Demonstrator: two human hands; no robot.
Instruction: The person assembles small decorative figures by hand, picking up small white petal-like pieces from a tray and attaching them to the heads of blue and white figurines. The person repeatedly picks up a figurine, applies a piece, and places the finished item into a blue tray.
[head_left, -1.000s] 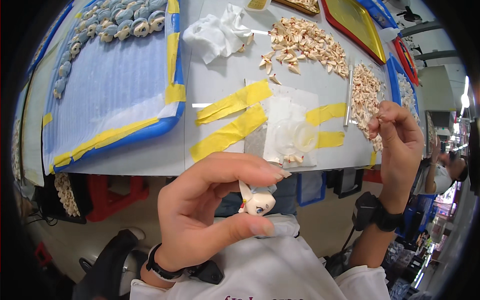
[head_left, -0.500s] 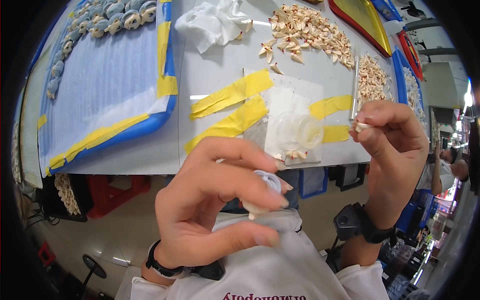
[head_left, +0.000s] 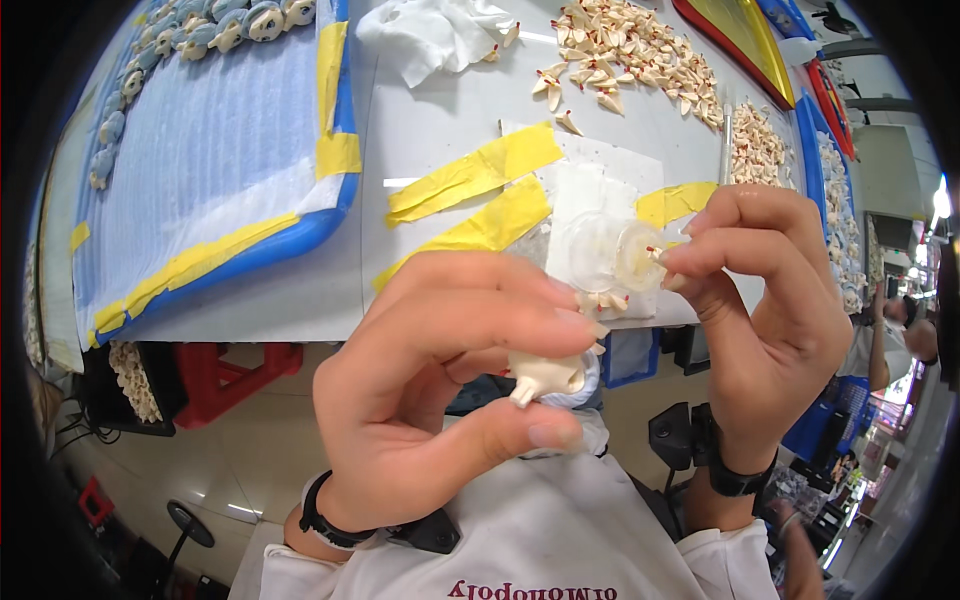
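Head view: I see left hand (head_left: 440,400), fingers pinching cream figurine body (head_left: 548,377) below taped pad (head_left: 590,200). Right hand (head_left: 770,310) fingers grip tiny piece (head_left: 656,256) just above-right, not yet attached, I judge. Loose parts pile (head_left: 630,50) beyond pad remains.

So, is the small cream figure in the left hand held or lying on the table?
Held. The left hand pinches the cream figure between thumb and fingers, raised in front of the grey table, not resting on it.
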